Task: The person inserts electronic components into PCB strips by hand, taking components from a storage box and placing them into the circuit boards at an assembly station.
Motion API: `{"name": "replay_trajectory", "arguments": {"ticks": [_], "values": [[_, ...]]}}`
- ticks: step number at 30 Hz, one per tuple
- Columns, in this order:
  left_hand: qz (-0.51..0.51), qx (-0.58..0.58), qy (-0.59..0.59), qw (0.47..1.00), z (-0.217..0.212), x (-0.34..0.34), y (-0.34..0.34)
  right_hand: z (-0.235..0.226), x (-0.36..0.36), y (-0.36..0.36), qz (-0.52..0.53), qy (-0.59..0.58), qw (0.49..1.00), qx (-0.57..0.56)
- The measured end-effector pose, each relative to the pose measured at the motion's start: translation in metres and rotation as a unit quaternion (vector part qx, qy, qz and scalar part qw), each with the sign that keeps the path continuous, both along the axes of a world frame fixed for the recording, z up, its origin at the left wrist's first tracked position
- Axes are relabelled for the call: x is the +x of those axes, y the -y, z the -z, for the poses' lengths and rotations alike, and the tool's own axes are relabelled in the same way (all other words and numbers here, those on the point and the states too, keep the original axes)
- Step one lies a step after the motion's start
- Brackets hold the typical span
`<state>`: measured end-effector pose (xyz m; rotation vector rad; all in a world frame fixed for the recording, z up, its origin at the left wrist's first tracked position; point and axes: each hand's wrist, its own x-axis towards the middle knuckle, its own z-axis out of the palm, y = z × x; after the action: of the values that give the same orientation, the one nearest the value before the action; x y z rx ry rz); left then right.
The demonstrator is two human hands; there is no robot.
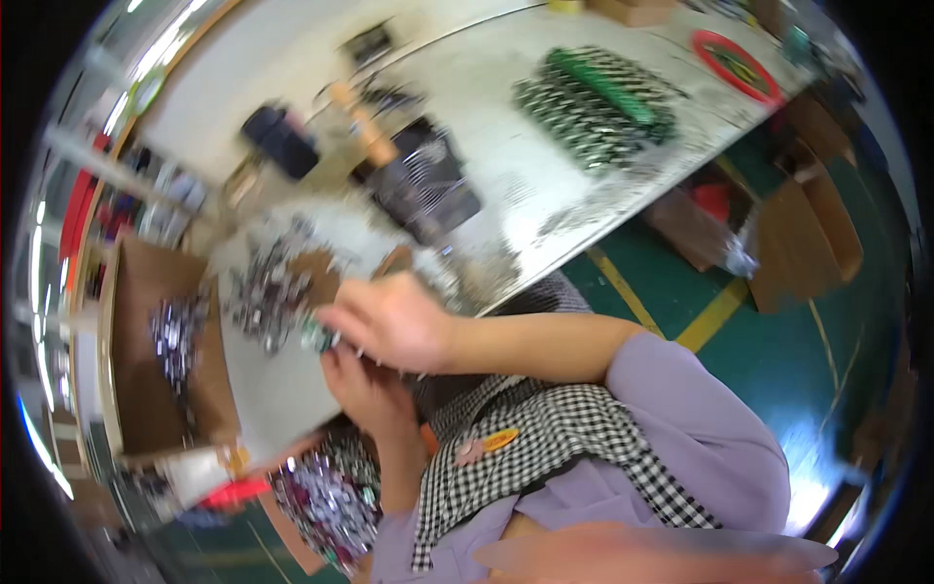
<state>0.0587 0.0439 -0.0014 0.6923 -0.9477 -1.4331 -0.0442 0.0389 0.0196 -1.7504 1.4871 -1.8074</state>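
Observation:
My right hand (401,316) is closed, its fingertips pinched at a small green and silver piece (316,334), too blurred to tell its kind. Just below it, my left hand (370,394) has its fingers drawn together close to the same piece; what lies inside them is hidden. Both hands meet over the near edge of the white worktable (282,399). Beyond the fingertips lies a loose heap of small shiny metal parts (268,297). A black block-like fixture with a wooden handle (362,122) stands farther along the table.
On the left, a cardboard box (131,360) holds more shiny parts. Rows of dark and green pieces (593,107) lie far right on the table, with a red round tray (736,66) past them. A container of glittering parts (326,496) sits below my left forearm. Cartons (803,234) stand on the green floor.

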Motion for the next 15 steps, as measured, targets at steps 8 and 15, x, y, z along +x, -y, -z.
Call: {"name": "replay_trajectory", "arguments": {"ticks": [8,15], "values": [[0.073,0.134,-0.089,0.984,-0.002,0.02,0.024,0.016,0.0,-0.022,-0.022,-0.17,0.974,-0.147],[0.118,0.092,-0.065,0.987,-0.008,0.026,0.007,0.007,-0.002,-0.015,-0.028,-0.16,0.968,-0.189]]}}
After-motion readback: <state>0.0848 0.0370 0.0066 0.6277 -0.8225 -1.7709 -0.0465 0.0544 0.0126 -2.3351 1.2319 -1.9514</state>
